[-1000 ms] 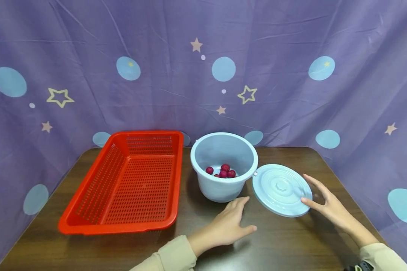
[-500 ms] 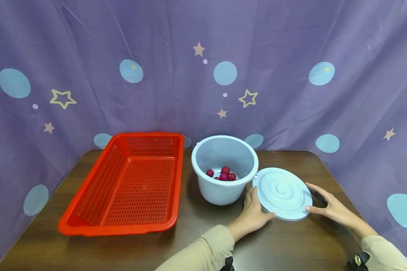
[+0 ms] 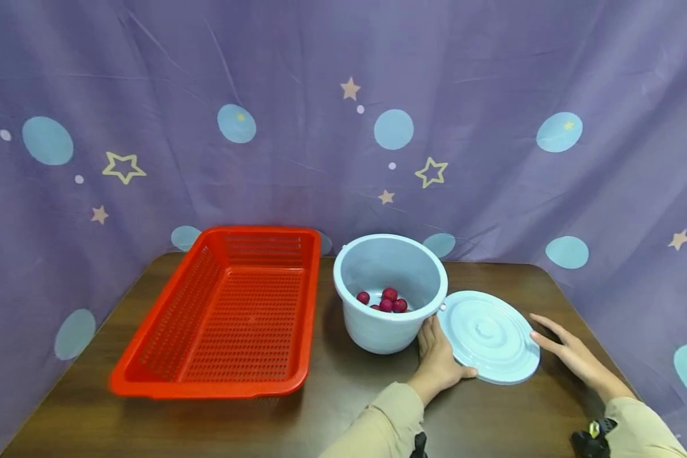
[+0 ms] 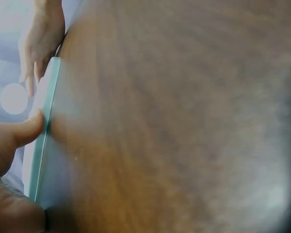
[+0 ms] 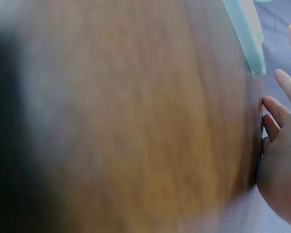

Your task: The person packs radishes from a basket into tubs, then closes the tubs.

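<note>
A round light-blue lid [image 3: 486, 329] lies on the table to the right of a light-blue bucket [image 3: 378, 327] with several small dark-red fruits [image 3: 386, 305] inside. My left hand [image 3: 438, 364] is at the lid's near left side, its extended fingers between lid and bucket. Its thumb [image 4: 33, 127] touches the rim in the left wrist view, while the other fingers are mostly hidden there. On the far side, my right hand [image 3: 575, 355] has spread fingers, with the thumb tip right at the lid's right rim. In the right wrist view its fingers [image 5: 277, 110] show apart, holding nothing.
A red slotted plastic basket [image 3: 246, 318] stands left of the bucket on the brown wooden table [image 3: 217, 426]. A purple curtain [image 3: 298, 127] with stars and dots hangs behind the table.
My left hand has moved right and forward, from in front of the bucket to the lid's left edge. My right hand stays beside the lid, its thumb shifting along the rim. The head view has turned slightly.
</note>
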### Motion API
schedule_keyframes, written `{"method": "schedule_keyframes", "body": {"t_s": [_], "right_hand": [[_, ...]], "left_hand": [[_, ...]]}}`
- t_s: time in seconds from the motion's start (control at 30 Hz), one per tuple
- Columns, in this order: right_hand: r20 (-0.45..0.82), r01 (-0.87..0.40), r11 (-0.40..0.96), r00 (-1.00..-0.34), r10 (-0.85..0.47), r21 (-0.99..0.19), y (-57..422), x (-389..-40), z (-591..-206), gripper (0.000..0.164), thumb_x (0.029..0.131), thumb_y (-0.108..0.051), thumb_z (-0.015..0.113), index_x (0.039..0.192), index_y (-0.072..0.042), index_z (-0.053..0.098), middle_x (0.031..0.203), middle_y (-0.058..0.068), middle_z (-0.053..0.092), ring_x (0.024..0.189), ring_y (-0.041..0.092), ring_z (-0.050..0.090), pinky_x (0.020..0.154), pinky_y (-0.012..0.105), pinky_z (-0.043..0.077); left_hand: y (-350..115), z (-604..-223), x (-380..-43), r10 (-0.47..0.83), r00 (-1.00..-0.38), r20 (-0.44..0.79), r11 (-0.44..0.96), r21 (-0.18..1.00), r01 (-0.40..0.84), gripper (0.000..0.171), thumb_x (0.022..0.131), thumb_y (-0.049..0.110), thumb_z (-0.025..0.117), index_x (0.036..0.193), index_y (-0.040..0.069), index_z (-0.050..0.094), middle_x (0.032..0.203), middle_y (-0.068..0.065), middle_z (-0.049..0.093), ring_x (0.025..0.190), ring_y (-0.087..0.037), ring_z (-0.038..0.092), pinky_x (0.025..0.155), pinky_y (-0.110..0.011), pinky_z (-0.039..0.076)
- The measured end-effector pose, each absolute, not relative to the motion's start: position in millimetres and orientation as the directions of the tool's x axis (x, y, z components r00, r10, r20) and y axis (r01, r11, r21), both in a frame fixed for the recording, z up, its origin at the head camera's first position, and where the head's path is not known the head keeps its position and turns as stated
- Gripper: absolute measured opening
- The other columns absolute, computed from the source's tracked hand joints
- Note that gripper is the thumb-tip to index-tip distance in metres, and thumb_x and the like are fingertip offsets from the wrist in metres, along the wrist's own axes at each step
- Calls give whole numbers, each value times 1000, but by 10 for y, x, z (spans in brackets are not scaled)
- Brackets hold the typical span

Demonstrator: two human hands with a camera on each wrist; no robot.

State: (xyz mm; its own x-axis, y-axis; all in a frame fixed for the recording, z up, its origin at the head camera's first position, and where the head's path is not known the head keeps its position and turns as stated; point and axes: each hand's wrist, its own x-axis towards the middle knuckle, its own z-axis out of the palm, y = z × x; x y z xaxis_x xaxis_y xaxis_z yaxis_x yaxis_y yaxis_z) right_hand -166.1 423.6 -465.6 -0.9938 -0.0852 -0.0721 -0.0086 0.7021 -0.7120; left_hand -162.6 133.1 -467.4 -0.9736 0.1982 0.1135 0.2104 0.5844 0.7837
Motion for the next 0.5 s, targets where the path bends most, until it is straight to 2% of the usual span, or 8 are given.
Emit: {"method": "schedule_keyframes", "body": {"t_s": [0.23, 0.5], "right_hand": [[-50, -58, 683, -989, -137, -728, 4217, -1723, -4654, 72, 100, -30, 57, 150, 11, 25, 155, 38, 3, 137, 64, 0, 94, 79, 15], [-113, -5, 622, -982, -150, -783, 4220, -1682, -4683, 74, 101, -28, 56, 152, 9, 19, 157, 34, -7, 138, 62, -11, 93, 81, 10]], "left_hand": [[1358, -4559, -1618, 176, -983, 45, 631, 762, 148, 119, 61, 27, 97, 150, -5, 24, 154, -21, 24, 143, -34, 21, 115, -39, 25], [1340, -4636, -1617, 169, -984, 59, 612, 776, 152, 117, 59, 26, 97, 147, -5, 28, 150, -20, 28, 141, -34, 23, 115, -41, 25]]}}
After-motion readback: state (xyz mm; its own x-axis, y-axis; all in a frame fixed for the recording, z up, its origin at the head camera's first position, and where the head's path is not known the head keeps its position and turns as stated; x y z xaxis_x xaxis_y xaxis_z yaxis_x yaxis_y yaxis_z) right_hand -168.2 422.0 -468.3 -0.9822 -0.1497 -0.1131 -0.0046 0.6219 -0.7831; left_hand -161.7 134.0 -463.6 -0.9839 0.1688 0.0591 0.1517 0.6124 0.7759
